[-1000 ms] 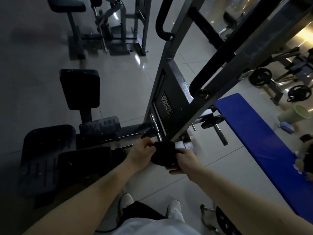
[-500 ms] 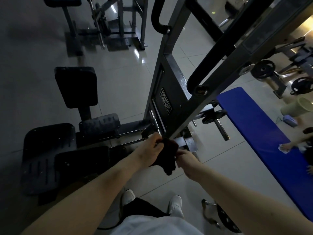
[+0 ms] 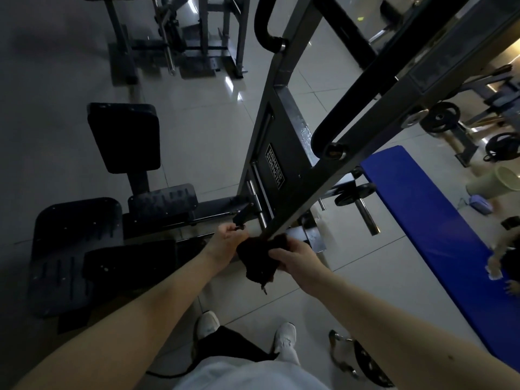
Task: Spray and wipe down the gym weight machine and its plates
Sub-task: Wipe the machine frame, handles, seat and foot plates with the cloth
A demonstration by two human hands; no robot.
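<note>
We are in the wiping step of the task. Our right hand (image 3: 292, 257) grips a dark crumpled cloth (image 3: 257, 266) from the right side, with the fingers curled around it. Our left hand (image 3: 226, 239) has its fingers curled at the left edge of the same cloth and seems to pinch it there, although the light is low and we cannot see the fingertips well. The cloth is at the lower end of the slanted grey steel bar (image 3: 388, 114) of the weight machine, touching it or just in front of it. Its loose end hangs down toward the pale tiled floor (image 3: 197, 136). No spray bottle is in view. A glittering patch on the grey frame upright (image 3: 295, 116) may be spray, so we judge that spraying has been done here. The next move, in our opinion, calls for gathering the cloth into a firm pad in one hand, pressing it flat on the bar and drawing it along the metal. After this, the small round black weight plate (image 3: 354, 194) on its peg, to the right of the frame, will also need the cloth.
</note>
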